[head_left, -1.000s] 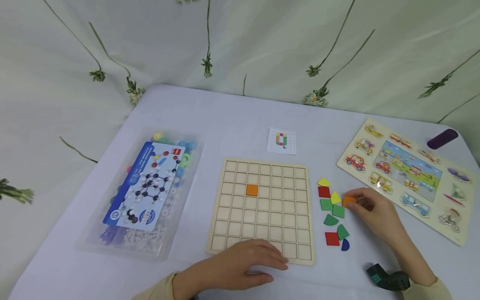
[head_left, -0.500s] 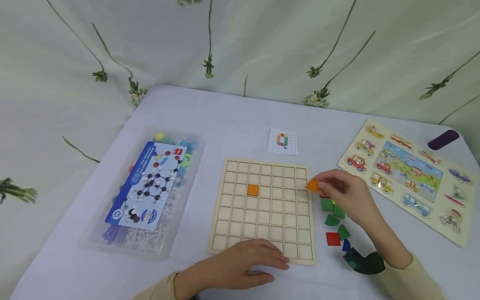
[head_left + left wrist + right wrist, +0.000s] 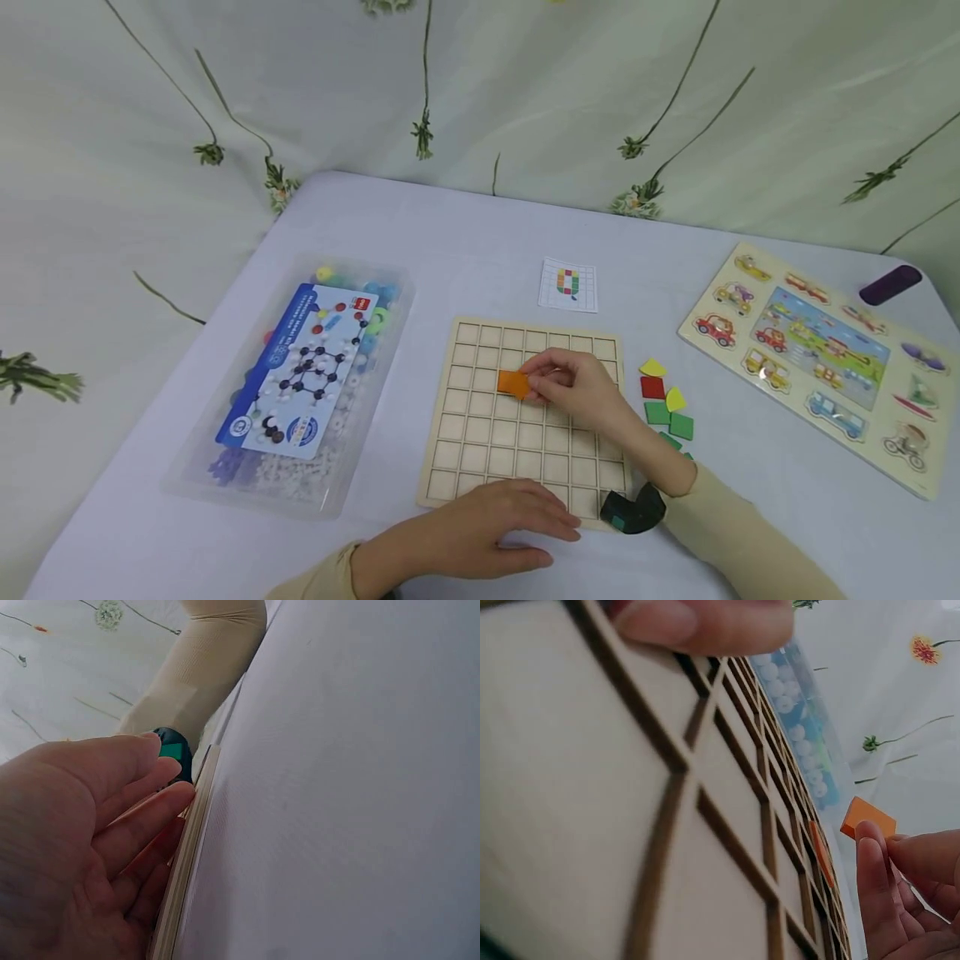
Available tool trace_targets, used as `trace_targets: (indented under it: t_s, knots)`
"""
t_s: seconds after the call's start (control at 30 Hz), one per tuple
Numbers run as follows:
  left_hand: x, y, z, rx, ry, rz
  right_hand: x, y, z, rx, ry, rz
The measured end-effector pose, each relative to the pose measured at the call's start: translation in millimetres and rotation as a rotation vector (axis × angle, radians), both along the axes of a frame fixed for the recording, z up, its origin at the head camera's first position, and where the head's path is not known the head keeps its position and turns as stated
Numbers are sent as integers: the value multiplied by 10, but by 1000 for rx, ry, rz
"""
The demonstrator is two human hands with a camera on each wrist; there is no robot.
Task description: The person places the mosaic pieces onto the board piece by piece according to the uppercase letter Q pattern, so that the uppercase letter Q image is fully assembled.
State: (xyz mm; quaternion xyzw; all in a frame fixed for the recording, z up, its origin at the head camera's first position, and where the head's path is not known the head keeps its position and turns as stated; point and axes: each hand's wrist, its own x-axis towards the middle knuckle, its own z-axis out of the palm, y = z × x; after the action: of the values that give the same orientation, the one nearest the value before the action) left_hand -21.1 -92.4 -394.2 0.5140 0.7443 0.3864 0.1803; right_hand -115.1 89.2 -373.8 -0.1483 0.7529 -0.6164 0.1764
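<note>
My right hand [image 3: 573,387] pinches an orange square tile [image 3: 870,819] between thumb and fingertips, over the upper left part of the wooden grid board [image 3: 525,458]. A second orange tile [image 3: 821,851] lies in a cell of that board. In the head view the held tile overlaps it; the right wrist view shows the held one raised and tilted. My left hand [image 3: 506,529] lies at the board's front edge, its fingers loosely extended and holding nothing. From the left wrist, the fingers [image 3: 142,832] curve lightly along the board's side.
Right of the board lie loose yellow, red and green pieces [image 3: 681,426], some hidden by the right forearm. Behind it is a small pattern card [image 3: 567,285]. A clear box of molecular model parts [image 3: 333,492] stands left, a vehicle puzzle [image 3: 817,358] and purple object [image 3: 890,285] right.
My right hand has carried the orange tile left from the loose pieces to the board, beside the tile lying there. The left hand has stayed in place.
</note>
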Motion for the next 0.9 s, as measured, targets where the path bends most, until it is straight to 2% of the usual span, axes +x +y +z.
trace_targets:
  t_s: [0.17, 0.37, 0.63, 0.9]
  knots:
    - [0, 6, -10, -8, -5, -3, 22, -51, -91, -21, -51, -1]
    - [-3, 11, -15, -3, -17, -7, 55, -71, -124, 13, -14, -23]
    - [-2, 0, -16, 1, -8, -6, 99, -110, -139, 181, 227, 24]
    - [-6, 5, -18, -14, -20, -4, 86, -127, -112, 272, 370, 67]
